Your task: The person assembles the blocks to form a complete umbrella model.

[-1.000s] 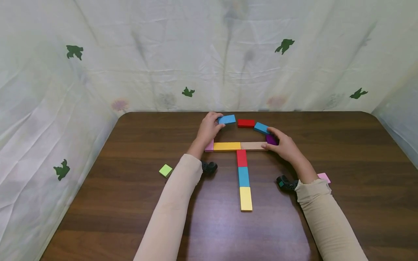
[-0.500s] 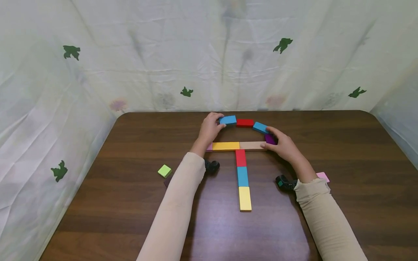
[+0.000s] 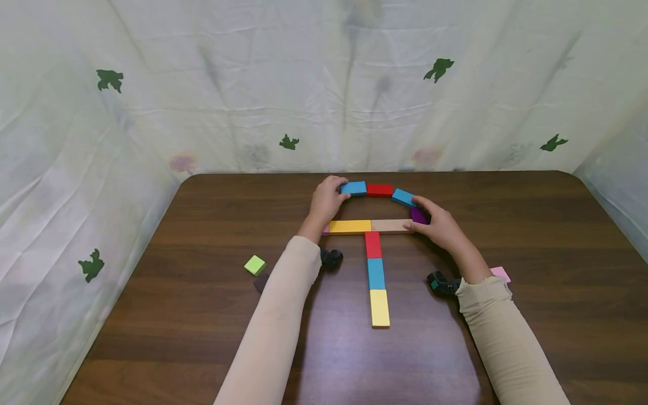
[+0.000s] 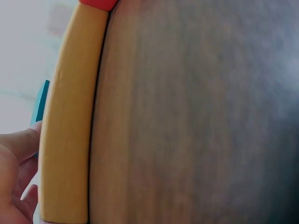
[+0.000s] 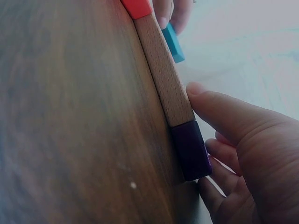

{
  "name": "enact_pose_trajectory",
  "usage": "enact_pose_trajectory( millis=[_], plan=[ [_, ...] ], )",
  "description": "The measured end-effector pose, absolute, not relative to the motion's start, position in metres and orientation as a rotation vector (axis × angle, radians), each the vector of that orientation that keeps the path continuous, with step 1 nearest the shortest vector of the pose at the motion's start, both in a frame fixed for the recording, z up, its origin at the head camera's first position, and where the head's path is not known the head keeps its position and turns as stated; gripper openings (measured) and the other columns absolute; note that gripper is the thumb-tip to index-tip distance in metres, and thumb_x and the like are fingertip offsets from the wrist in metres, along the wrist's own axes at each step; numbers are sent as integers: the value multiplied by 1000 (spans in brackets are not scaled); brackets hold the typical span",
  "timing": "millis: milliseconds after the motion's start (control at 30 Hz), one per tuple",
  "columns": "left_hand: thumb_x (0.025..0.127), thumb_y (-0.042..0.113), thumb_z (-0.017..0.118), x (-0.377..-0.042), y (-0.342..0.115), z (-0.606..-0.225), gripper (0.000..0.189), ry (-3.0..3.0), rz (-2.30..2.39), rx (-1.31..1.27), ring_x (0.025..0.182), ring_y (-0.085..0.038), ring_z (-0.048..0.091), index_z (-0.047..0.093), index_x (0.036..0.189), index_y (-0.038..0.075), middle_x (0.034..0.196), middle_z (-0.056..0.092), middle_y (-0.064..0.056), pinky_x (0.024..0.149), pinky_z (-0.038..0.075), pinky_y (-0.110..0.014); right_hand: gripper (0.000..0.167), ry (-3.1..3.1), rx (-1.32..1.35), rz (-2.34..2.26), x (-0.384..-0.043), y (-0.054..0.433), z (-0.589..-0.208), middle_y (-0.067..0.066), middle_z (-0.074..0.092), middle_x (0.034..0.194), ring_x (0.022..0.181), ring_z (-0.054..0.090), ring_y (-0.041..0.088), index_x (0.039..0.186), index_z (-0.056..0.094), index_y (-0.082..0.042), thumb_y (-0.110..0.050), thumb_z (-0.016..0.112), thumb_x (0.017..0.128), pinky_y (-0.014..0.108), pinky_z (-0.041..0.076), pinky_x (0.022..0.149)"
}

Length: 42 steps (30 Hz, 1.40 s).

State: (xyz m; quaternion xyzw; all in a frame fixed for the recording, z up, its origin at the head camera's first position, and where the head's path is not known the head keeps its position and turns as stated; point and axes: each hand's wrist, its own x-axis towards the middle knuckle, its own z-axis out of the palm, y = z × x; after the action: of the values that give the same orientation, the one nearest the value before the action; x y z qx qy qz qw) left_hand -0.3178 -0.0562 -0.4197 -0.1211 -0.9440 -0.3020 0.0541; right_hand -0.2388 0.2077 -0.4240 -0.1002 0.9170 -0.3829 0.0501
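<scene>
My left hand [image 3: 325,201] pinches the left end of a blue block [image 3: 355,189] at the back of the table. That block meets a red block [image 3: 379,190] on its right. Beyond it a second blue block [image 3: 403,197] slants down toward my right hand [image 3: 439,226]. The fingers of this hand curve round a purple block [image 5: 191,151], and its thumb touches a plain wooden block [image 5: 166,74]. A yellow-orange block [image 3: 350,226] continues the row leftward, with a pink block [image 3: 326,229] partly hidden by my left wrist.
A stem of a red block [image 3: 372,244], a blue block [image 3: 376,274] and a pale yellow block [image 3: 379,308] runs toward me. Loose blocks lie outside: lime green [image 3: 255,265], dark brown [image 3: 261,282], pink [image 3: 500,274]. A white cloth [image 3: 324,84] hangs behind the table.
My left hand has drawn the blue block slightly right and toward me, closing the gap to the red block and straightening it. My right hand stays in place.
</scene>
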Motion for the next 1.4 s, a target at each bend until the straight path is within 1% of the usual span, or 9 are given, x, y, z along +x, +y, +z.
enact_pose_trajectory(
  millis=[200, 767, 1167, 1400],
  plan=[
    [82, 17, 66, -317, -56, -419, 35, -2872, -909, -384, 106, -18, 50, 61, 115, 7, 118, 54, -7, 91, 39, -30, 75, 2790, -306, -1168, -239, 208, -424, 17, 30, 140, 126, 28, 35, 141, 28, -9, -37, 65, 81, 51, 25, 99],
    [83, 17, 65, -312, -54, -421, 35, -2898, -927, -345, 105, -18, 49, 60, 116, 6, 117, 53, -7, 92, 37, -28, 77, 2788, -282, -1159, -238, 208, -426, 17, 30, 140, 125, 28, 35, 141, 28, -9, -40, 65, 81, 52, 26, 98],
    [83, 18, 64, -314, -53, -423, 36, -2912, -900, -367, 106, -17, 48, 59, 117, 6, 116, 53, -6, 93, 37, -28, 74, 2802, -322, -1169, -239, 208, -424, 18, 32, 139, 124, 30, 35, 140, 30, -8, -35, 66, 81, 51, 27, 97],
    [83, 18, 64, -314, -54, -423, 37, -2909, -902, -384, 106, -18, 48, 59, 118, 6, 117, 53, -8, 93, 37, -28, 75, 2799, -308, -1163, -239, 208, -425, 18, 31, 139, 123, 30, 35, 140, 29, -8, -37, 66, 81, 51, 28, 97]
  ],
)
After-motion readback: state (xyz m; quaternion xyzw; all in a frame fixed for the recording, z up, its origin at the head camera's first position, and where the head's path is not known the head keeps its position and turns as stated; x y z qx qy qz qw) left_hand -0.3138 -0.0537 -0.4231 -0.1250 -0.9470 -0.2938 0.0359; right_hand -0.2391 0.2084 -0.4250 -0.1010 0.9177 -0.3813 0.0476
